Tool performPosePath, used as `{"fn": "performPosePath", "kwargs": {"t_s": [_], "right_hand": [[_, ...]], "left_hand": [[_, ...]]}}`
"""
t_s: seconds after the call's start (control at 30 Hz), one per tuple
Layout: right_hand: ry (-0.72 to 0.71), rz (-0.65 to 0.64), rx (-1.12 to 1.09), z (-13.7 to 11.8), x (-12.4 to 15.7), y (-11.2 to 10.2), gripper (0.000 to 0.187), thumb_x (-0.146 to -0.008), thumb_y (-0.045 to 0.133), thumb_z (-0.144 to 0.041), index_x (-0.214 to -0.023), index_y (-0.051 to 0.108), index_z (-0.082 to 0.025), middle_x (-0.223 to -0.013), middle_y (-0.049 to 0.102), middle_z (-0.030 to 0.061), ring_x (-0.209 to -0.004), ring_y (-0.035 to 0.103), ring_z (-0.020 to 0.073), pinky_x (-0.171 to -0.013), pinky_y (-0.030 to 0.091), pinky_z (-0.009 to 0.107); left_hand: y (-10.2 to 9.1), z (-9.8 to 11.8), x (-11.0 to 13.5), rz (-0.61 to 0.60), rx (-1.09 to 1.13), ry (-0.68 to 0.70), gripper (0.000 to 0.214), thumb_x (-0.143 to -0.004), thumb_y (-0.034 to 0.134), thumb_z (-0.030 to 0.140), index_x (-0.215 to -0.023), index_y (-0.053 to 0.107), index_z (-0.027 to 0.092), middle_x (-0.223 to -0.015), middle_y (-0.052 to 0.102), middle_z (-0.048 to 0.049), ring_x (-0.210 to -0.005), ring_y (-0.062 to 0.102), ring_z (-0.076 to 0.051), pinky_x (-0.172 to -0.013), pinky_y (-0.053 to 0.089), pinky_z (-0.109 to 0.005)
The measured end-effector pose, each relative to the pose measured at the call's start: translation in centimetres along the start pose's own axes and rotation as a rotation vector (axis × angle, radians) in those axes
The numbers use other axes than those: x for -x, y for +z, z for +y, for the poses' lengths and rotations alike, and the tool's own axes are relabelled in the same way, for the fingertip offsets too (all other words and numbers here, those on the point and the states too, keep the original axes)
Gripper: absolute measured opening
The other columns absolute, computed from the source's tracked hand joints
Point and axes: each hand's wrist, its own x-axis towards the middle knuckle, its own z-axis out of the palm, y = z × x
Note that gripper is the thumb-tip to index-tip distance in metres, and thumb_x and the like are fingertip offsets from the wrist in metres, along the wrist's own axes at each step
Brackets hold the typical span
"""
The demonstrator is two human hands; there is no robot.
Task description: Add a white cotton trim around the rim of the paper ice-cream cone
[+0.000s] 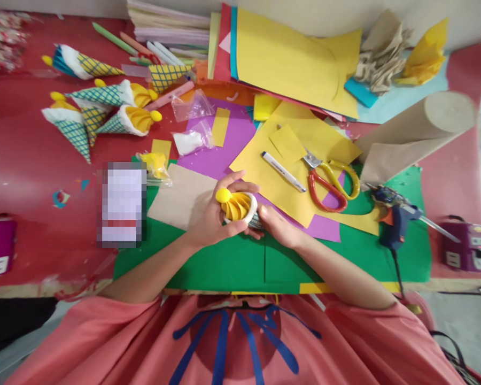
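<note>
A red table [16, 131] spreads out on all sides of the green sheet [220, 267], which serves here as landmark. Beyond its far edge lies a stack of coloured paper [292, 53] with yellow on top, and past its far right corner a roll of brown paper [417, 133]. A purple sheet [240, 125] overlaps the green sheet's far middle, bearing a smaller yellow sheet [292, 206]; a beige sheet [176, 195] overlaps the green sheet left of centre. The left hand [209, 222] is over the green sheet's middle, fingers and thumb curled around the wide end of a paper cone; the right hand [280, 227], just beside it, has its thumb and fingers closed on the checked narrow part. A blue glue gun [395, 222] rests at the green sheet's right end, and scissors [312, 184] with red and yellow handles lie nearer its far edge. Several checked cones [74, 128] lie beyond its far left corner. The paper cone [240, 208] between the hands, over the green sheet's middle, has a yellow pleated top and white rim. Past the green sheet's far middle, a white marker [284, 172] lies on the yellow sheet. Smallest is the yellow ball [223, 195] tipping the held cone, above the beige sheet's edge.
</note>
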Motion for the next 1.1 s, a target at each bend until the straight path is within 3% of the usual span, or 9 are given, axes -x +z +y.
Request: {"fn": "performPosePath", "kwargs": {"t_s": [0.1,0.17,0.27,0.37,0.63,0.77,0.83,0.93,1.1], "right_hand": [[0.062,0.114,0.034,0.0,0.1,0.0,0.059,-0.090,0.043,-0.075,-0.086,0.056,-0.017,-0.069,0.051,-0.0007,-0.058,0.046,0.0103,-0.050,0.037,0.022],[0.066,0.182,0.084,-0.1,0.3,0.2,0.060,-0.088,0.046,-0.075,-0.092,0.060,-0.016,-0.077,0.056,0.0025,-0.071,0.053,0.0145,-0.058,0.043,0.024],[0.022,0.190,0.184,-0.3,0.5,0.3,0.062,-0.089,0.049,-0.072,-0.109,0.061,-0.014,-0.095,0.062,0.0065,-0.088,0.056,0.0195,-0.074,0.047,0.030],[0.001,0.178,0.237,-0.5,0.5,0.3,0.061,-0.091,0.049,-0.069,-0.112,0.060,-0.012,-0.099,0.062,0.0067,-0.089,0.056,0.0192,-0.079,0.045,0.032],[0.033,0.197,0.202,-0.9,0.4,0.4,0.056,-0.088,0.053,-0.070,-0.093,0.058,-0.015,-0.078,0.055,0.0006,-0.068,0.048,0.0124,-0.061,0.040,0.025],[0.035,-0.008,0.002,-0.1,0.2,-0.2,0.061,-0.090,0.042,-0.074,-0.083,0.058,-0.015,-0.066,0.053,-0.0012,-0.052,0.045,0.0092,-0.047,0.036,0.023],[0.075,-0.066,-0.049,0.3,0.2,-0.4,0.064,-0.092,0.035,-0.075,-0.078,0.056,-0.016,-0.060,0.049,-0.0026,-0.046,0.040,0.0078,-0.042,0.030,0.022],[0.098,0.028,-0.036,0.3,0.1,-0.2,0.061,-0.090,0.040,-0.076,-0.076,0.052,-0.018,-0.060,0.044,-0.0044,-0.047,0.034,0.0068,-0.042,0.026,0.021],[0.047,0.128,0.105,-0.8,0.3,0.2,0.060,-0.084,0.054,-0.075,-0.098,0.057,-0.016,-0.073,0.049,-0.0017,-0.060,0.041,0.0104,-0.053,0.036,0.024]], "left_hand": [[-0.2,-0.2,-0.3,0.008,0.007,0.066,0.088,-0.071,0.083,0.049,-0.146,0.041,0.029,-0.135,0.060,-0.0124,-0.127,0.057,-0.031,-0.095,0.054,-0.039],[0.0,-0.3,-0.4,0.021,0.010,0.087,0.095,-0.067,0.086,0.049,-0.147,0.040,0.029,-0.133,0.061,-0.0124,-0.121,0.061,-0.028,-0.094,0.055,-0.037],[0.4,-0.3,-0.4,0.036,-0.012,0.085,0.088,-0.072,0.085,0.041,-0.147,0.039,0.033,-0.126,0.065,-0.0088,-0.103,0.067,-0.020,-0.086,0.056,-0.033],[0.7,-0.2,-0.2,0.032,-0.014,0.098,0.081,-0.076,0.082,0.036,-0.146,0.040,0.032,-0.122,0.067,-0.0080,-0.098,0.068,-0.018,-0.082,0.056,-0.030],[0.5,0.1,-0.1,-0.006,-0.052,0.055,0.081,-0.077,0.081,0.037,-0.146,0.041,0.028,-0.122,0.067,-0.0105,-0.107,0.067,-0.022,-0.087,0.056,-0.035],[0.3,0.2,0.0,-0.053,0.005,-0.005,0.078,-0.078,0.079,0.038,-0.146,0.040,0.032,-0.130,0.062,-0.0112,-0.108,0.066,-0.025,-0.081,0.060,-0.037],[0.1,0.0,-0.1,-0.064,-0.011,0.032,0.082,-0.075,0.081,0.038,-0.146,0.040,0.032,-0.133,0.059,-0.0117,-0.117,0.063,-0.028,-0.090,0.058,-0.041],[-0.2,-0.3,-0.2,-0.048,-0.049,0.072,0.091,-0.071,0.084,0.041,-0.148,0.038,0.031,-0.136,0.057,-0.0119,-0.126,0.058,-0.030,-0.103,0.051,-0.045],[0.0,-0.3,0.0,-0.029,-0.040,0.019,0.094,-0.073,0.083,0.047,-0.151,0.031,0.036,-0.135,0.059,-0.0096,-0.124,0.060,-0.029,-0.094,0.056,-0.042]]}}
